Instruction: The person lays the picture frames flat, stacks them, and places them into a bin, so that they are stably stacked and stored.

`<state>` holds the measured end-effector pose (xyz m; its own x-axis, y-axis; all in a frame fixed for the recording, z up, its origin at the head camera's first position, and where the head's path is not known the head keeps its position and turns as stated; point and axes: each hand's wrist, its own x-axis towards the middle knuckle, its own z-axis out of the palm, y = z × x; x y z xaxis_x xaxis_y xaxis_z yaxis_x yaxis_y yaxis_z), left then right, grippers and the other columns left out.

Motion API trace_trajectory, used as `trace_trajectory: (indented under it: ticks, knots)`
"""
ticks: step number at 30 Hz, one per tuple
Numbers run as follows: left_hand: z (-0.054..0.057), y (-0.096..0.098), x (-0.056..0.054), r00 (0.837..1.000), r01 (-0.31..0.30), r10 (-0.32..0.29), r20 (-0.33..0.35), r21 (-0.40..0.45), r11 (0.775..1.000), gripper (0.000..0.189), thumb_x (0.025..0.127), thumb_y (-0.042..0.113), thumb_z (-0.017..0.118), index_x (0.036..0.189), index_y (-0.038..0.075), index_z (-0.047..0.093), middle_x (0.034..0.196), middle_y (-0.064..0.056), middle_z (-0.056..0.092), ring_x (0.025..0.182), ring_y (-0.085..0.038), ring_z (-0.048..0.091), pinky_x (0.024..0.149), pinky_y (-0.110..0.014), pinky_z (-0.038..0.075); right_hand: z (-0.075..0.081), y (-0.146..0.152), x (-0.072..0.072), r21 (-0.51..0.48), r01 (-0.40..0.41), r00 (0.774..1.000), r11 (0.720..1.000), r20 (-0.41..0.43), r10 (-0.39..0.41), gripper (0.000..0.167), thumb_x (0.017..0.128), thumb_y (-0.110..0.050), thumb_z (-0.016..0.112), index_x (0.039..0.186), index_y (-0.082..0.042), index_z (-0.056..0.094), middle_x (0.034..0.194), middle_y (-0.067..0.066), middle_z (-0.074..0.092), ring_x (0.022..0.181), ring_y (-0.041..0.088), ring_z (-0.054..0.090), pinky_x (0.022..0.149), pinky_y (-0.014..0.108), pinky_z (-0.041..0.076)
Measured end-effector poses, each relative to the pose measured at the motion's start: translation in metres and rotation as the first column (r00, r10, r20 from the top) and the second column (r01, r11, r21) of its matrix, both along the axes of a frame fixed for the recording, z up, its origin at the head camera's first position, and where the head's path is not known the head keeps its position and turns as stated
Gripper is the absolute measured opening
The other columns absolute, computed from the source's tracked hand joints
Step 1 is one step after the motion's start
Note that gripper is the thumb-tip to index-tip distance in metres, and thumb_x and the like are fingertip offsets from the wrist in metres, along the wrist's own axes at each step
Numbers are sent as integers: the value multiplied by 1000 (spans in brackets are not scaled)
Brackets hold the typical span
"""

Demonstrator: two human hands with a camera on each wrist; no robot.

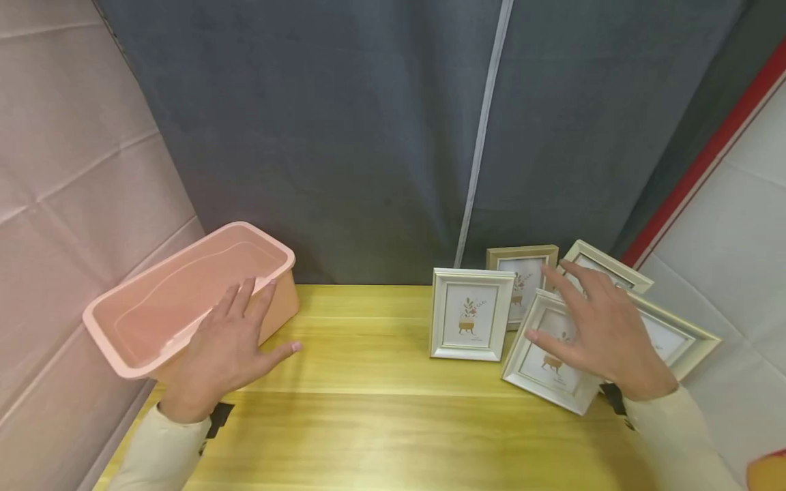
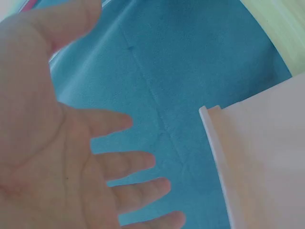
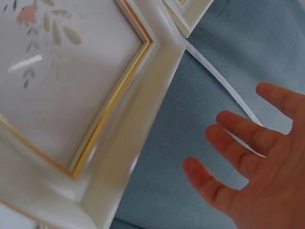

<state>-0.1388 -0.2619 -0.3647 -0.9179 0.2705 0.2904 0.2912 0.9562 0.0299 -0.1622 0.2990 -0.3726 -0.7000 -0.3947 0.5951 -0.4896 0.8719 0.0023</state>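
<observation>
My left hand (image 1: 224, 348) is held with fingers spread in front of a pink plastic bin (image 1: 282, 303). In the left wrist view the bin's wall (image 2: 267, 157) is apart from the fingers, and the palm holds nothing. On the right, my right hand (image 1: 604, 331) hovers over several picture frames, its fingers loosely extended. Nearest to it is a tilted white frame (image 1: 522, 368); another white frame (image 1: 439, 314) stands upright to its left. Behind are a tan frame (image 1: 522, 252) and a cream one (image 1: 614, 262); a further frame (image 1: 706, 337) is partly hidden by the hand.
A yellow wood-grain table (image 1: 368, 416) lies beneath everything. Dark grey cloth (image 1: 319, 136) hangs at the back, with pinkish panels (image 1: 67, 150) to the left and a white panel with a red edge (image 1: 712, 164) to the right. An orange object (image 1: 767, 474) peeks in at the lower right corner.
</observation>
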Motion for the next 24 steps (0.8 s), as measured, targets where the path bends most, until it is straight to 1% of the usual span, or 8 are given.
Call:
trace_trajectory:
  ticks: [3, 5, 7, 10, 12, 15, 19, 24]
  knots:
    - [-4, 1, -1, 998, 16, -15, -54, 21, 1000, 106, 86, 69, 75, 162, 5, 38, 160, -35, 40, 144, -57, 41, 107, -75, 44, -2, -4, -5, -37, -46, 999, 998, -28, 45, 99, 78, -71, 72, 154, -10, 54, 141, 27, 60, 123, 49, 58, 93, 68, 51]
    - [-7, 2, -1, 997, 20, -17, -73, 38, 999, 104, 86, 66, 77, 161, 4, 39, 159, -33, 43, 143, -55, 44, 103, -74, 48, -3, -6, -8, -59, -60, 998, 996, -29, 59, 96, 79, -69, 73, 153, -10, 55, 140, 28, 61, 121, 49, 59, 92, 68, 52]
    - [-8, 3, -1, 998, 13, -9, -65, 58, 998, 103, 87, 65, 77, 161, 4, 40, 159, -32, 43, 142, -54, 45, 101, -74, 49, -3, -9, -10, -79, -73, 997, 994, -23, 71, 94, 79, -65, 76, 152, -9, 56, 140, 27, 61, 121, 48, 60, 94, 67, 52]
    - [-10, 5, -1, 999, 0, 4, -38, 96, 995, 102, 88, 65, 76, 161, 5, 39, 161, -30, 42, 142, -54, 46, 99, -74, 50, -3, -13, -14, -104, -83, 997, 991, 0, 84, 91, 75, -53, 84, 150, -9, 58, 141, 26, 61, 123, 46, 60, 95, 66, 52]
    - [-12, 6, -2, 1000, -4, 7, -19, 123, 992, 101, 89, 65, 75, 162, 5, 38, 161, -30, 41, 141, -54, 46, 102, -73, 49, -3, -17, -17, -114, -96, 995, 989, 12, 98, 89, 74, -48, 86, 149, -8, 59, 141, 25, 61, 124, 45, 59, 96, 64, 52]
    - [-16, 7, -2, 1000, 3, 1, -22, 163, 987, 98, 90, 63, 75, 161, 4, 40, 160, -28, 44, 140, -53, 47, 105, -71, 48, -2, -22, -20, -123, -107, 993, 987, 28, 111, 86, 75, -42, 88, 148, -8, 60, 141, 22, 62, 123, 41, 60, 93, 61, 54]
    - [-24, 9, -4, 996, 26, -11, -84, 186, 982, 92, 89, 57, 78, 156, 3, 46, 154, -25, 52, 133, -50, 54, 101, -68, 52, 0, -31, -25, -145, -101, 991, 984, 72, 112, 83, 78, -40, 90, 149, -10, 59, 141, 16, 62, 120, 34, 61, 89, 55, 56]
    - [-34, 10, -6, 990, 75, -46, -135, 220, 973, 86, 88, 50, 81, 153, 3, 49, 148, -21, 57, 130, -45, 58, 99, -64, 54, 3, -42, -30, -177, -90, 985, 980, 127, 113, 76, 82, -37, 89, 148, -14, 60, 139, 11, 63, 119, 31, 63, 87, 54, 56]
